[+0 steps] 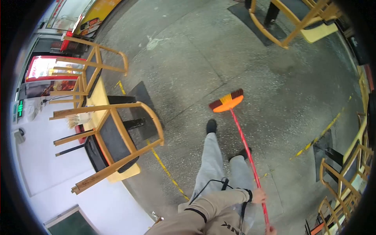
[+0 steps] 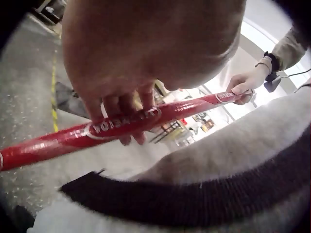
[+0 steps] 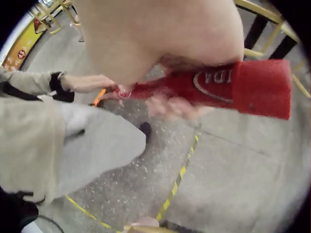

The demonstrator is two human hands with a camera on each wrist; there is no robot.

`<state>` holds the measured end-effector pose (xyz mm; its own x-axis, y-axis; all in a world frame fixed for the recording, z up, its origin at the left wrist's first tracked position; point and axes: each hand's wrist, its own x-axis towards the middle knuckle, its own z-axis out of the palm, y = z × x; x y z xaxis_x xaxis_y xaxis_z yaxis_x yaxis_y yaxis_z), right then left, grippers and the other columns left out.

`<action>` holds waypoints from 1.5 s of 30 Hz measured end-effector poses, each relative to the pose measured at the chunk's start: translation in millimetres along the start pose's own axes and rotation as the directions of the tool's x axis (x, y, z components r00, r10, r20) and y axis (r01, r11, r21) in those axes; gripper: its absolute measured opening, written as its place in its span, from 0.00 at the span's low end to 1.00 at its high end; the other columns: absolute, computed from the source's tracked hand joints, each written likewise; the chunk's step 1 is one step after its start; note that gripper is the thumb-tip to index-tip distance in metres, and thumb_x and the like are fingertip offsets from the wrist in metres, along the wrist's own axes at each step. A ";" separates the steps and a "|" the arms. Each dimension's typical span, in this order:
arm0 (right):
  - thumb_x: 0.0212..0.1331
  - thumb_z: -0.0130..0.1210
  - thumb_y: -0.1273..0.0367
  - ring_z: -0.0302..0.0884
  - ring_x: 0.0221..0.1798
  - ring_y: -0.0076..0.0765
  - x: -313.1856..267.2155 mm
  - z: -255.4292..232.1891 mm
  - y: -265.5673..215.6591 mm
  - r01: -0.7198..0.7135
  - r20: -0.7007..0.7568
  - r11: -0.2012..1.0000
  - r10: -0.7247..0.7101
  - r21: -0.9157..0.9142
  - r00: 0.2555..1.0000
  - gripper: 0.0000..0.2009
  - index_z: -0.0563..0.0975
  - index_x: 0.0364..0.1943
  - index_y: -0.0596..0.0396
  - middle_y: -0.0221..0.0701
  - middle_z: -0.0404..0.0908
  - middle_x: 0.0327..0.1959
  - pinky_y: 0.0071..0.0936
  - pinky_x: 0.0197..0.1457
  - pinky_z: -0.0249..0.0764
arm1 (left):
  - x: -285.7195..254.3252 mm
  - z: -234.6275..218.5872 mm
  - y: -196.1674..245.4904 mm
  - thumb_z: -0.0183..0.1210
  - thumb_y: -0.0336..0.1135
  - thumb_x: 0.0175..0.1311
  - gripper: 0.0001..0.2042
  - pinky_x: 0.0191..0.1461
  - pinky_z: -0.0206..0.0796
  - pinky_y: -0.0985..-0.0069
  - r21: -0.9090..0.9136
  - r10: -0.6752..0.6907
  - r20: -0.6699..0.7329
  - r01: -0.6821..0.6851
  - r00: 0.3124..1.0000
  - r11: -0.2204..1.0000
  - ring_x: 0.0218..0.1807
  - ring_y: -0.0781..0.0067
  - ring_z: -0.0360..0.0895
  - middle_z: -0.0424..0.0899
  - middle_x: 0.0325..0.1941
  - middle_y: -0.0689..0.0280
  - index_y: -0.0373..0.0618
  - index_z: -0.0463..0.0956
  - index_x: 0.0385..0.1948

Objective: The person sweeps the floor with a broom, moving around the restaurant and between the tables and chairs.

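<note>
A broom with an orange head (image 1: 228,104) and dark red and yellow bristles is down on the grey floor, ahead of the person's feet. Its long red handle (image 1: 248,150) slants back toward the body. Partway along the handle, the left hand (image 1: 258,195) grips it; in the left wrist view the fingers (image 2: 127,103) wrap over the lettered part. Closer to the handle's end, the right hand (image 1: 270,230) holds on at the bottom edge of the head view. In the right wrist view, the wide red end cap (image 3: 262,89) sticks out past that hand.
Left, wooden chairs (image 1: 117,133) lie upturned on a yellow table (image 1: 102,88) with a black base plate (image 1: 143,102). More chairs (image 1: 344,176) stand at the right edge, another group (image 1: 291,27) at the top right. Yellow striped tape (image 1: 166,170) marks the floor.
</note>
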<state>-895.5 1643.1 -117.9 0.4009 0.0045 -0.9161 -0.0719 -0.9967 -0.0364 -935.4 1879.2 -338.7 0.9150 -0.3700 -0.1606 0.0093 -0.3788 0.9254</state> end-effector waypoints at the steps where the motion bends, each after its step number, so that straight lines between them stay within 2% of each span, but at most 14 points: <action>1: 0.59 0.50 0.60 0.78 0.31 0.49 -23.7 9.1 17.0 -0.009 -0.075 0.999 0.007 -0.033 0.997 0.16 0.78 0.38 0.61 0.48 0.80 0.29 0.39 0.37 0.72 | 7.6 22.4 13.6 0.50 0.47 0.58 0.15 0.40 0.66 0.58 -0.031 0.041 0.027 -0.040 0.999 0.999 0.32 0.52 0.76 0.78 0.22 0.59 0.45 0.74 0.22; 5: 0.59 0.50 0.58 0.78 0.31 0.53 -72.9 52.5 19.2 -0.169 -0.228 0.984 0.152 -0.058 0.962 0.18 0.78 0.37 0.62 0.49 0.79 0.29 0.42 0.35 0.71 | 21.4 66.8 31.6 0.51 0.46 0.56 0.15 0.26 0.69 0.61 0.071 0.115 0.306 -0.143 0.945 0.987 0.24 0.55 0.78 0.78 0.17 0.61 0.47 0.78 0.17; 11: 0.60 0.49 0.54 0.80 0.34 0.50 -48.9 89.8 -33.8 -0.197 -0.168 0.977 0.182 -0.078 0.969 0.20 0.80 0.38 0.59 0.50 0.80 0.31 0.43 0.36 0.71 | -26.5 18.5 2.3 0.54 0.38 0.48 0.09 0.27 0.70 0.63 0.214 -0.042 0.276 -0.019 0.960 0.977 0.26 0.59 0.80 0.81 0.21 0.59 0.49 0.81 0.17; 12: 0.61 0.49 0.54 0.72 0.26 0.38 -13.2 111.1 -38.1 -0.108 -0.231 0.994 0.103 -0.009 0.968 0.21 0.75 0.27 0.60 0.42 0.73 0.21 0.37 0.29 0.66 | -39.2 15.2 -31.7 0.54 0.35 0.46 0.07 0.26 0.69 0.64 0.149 -0.072 0.095 0.057 0.993 0.987 0.26 0.59 0.80 0.81 0.21 0.58 0.49 0.82 0.18; 13: 0.62 0.49 0.53 0.64 0.17 0.25 14.0 123.9 -66.3 -0.005 -0.298 0.998 0.021 0.057 0.954 0.26 0.71 0.15 0.62 0.34 0.65 0.10 0.32 0.21 0.60 | -53.4 -21.1 -60.8 0.54 0.35 0.47 0.08 0.26 0.69 0.63 0.134 -0.139 0.029 0.134 0.990 0.982 0.26 0.59 0.80 0.82 0.21 0.58 0.50 0.82 0.18; 15: 0.62 0.46 0.51 0.64 0.18 0.30 63.2 132.8 -159.6 0.115 -0.267 0.993 -0.105 0.025 0.958 0.27 0.74 0.19 0.64 0.41 0.67 0.12 0.36 0.24 0.61 | -80.3 -59.3 -149.6 0.56 0.36 0.43 0.05 0.24 0.67 0.61 0.244 -0.237 -0.219 0.289 0.946 0.926 0.25 0.57 0.78 0.80 0.19 0.60 0.50 0.78 0.13; 19: 0.63 0.44 0.52 0.74 0.27 0.46 146.8 153.8 -387.7 0.344 -0.076 0.938 -0.345 -0.027 0.935 0.24 0.76 0.30 0.63 0.48 0.76 0.24 0.38 0.30 0.66 | -192.3 -289.2 -253.0 0.51 0.34 0.51 0.07 0.28 0.69 0.60 0.370 -0.436 -0.343 0.546 0.832 0.751 0.26 0.55 0.78 0.79 0.21 0.56 0.41 0.75 0.22; 21: 0.63 0.43 0.52 0.76 0.35 0.55 167.4 180.9 -502.0 0.471 -0.085 0.882 -0.470 -0.011 0.879 0.22 0.76 0.34 0.60 0.49 0.77 0.29 0.42 0.34 0.68 | -252.4 -370.2 -282.7 0.52 0.33 0.51 0.05 0.32 0.71 0.58 0.221 -0.580 -0.530 0.761 0.619 0.610 0.28 0.53 0.78 0.78 0.22 0.55 0.43 0.75 0.23; 24: 0.61 0.43 0.48 0.76 0.38 0.57 185.6 233.4 -619.8 0.548 0.039 0.830 -0.554 0.106 0.832 0.24 0.77 0.35 0.57 0.49 0.78 0.32 0.44 0.39 0.69 | -336.2 -433.9 -332.2 0.53 0.34 0.54 0.07 0.45 0.69 0.60 0.524 -0.587 -0.503 0.764 0.634 0.376 0.40 0.54 0.76 0.78 0.30 0.55 0.41 0.75 0.29; 27: 0.60 0.43 0.47 0.76 0.39 0.58 174.5 270.4 -673.8 0.538 0.104 0.834 -0.549 0.118 0.829 0.25 0.77 0.34 0.57 0.50 0.79 0.32 0.45 0.40 0.68 | -391.7 -438.7 -349.6 0.45 0.36 0.64 0.12 0.55 0.63 0.62 0.142 -0.387 -0.840 0.842 0.380 0.520 0.51 0.51 0.70 0.75 0.40 0.52 0.37 0.74 0.35; 29: 0.59 0.46 0.47 0.77 0.36 0.53 167.5 279.2 -677.2 0.565 0.114 0.815 -0.578 0.126 0.808 0.25 0.77 0.33 0.59 0.48 0.79 0.29 0.41 0.38 0.69 | -409.7 -424.4 -347.7 0.41 0.38 0.67 0.15 0.59 0.60 0.63 -0.048 -0.447 -0.850 0.804 0.279 0.593 0.60 0.51 0.64 0.73 0.48 0.51 0.35 0.72 0.40; 34: 0.59 0.49 0.50 0.73 0.27 0.29 182.8 257.1 -568.3 0.401 0.338 0.878 -0.472 0.262 0.814 0.23 0.76 0.31 0.60 0.32 0.77 0.22 0.30 0.32 0.67 | -364.8 -339.4 -303.1 0.40 0.37 0.67 0.15 0.60 0.60 0.61 -0.119 -0.548 -0.792 0.811 0.270 0.572 0.61 0.50 0.63 0.74 0.48 0.52 0.37 0.73 0.39; 40: 0.60 0.51 0.53 0.66 0.23 0.20 129.6 131.5 -357.5 0.187 0.316 0.937 -0.281 0.296 0.906 0.20 0.76 0.26 0.57 0.24 0.71 0.19 0.23 0.25 0.61 | -228.2 -213.1 -169.7 0.44 0.31 0.62 0.09 0.54 0.64 0.60 -0.048 -0.451 -0.704 0.596 0.549 0.801 0.53 0.49 0.70 0.76 0.41 0.49 0.40 0.73 0.32; 45: 0.59 0.52 0.51 0.68 0.20 0.30 14.5 48.1 -158.4 0.147 0.052 0.987 -0.143 -0.072 0.988 0.21 0.75 0.25 0.59 0.33 0.72 0.15 0.30 0.24 0.63 | -121.3 -51.7 -23.8 0.44 0.35 0.63 0.12 0.53 0.61 0.64 0.047 -0.183 -0.638 0.275 0.748 0.960 0.42 0.54 0.71 0.75 0.31 0.55 0.39 0.73 0.23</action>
<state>-922.3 1804.9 -144.6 0.3588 0.1516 -0.9210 0.0534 -0.9884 -0.1419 -1025.8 1976.9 -323.6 0.9400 0.3340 -0.0702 0.2416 -0.5059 0.8281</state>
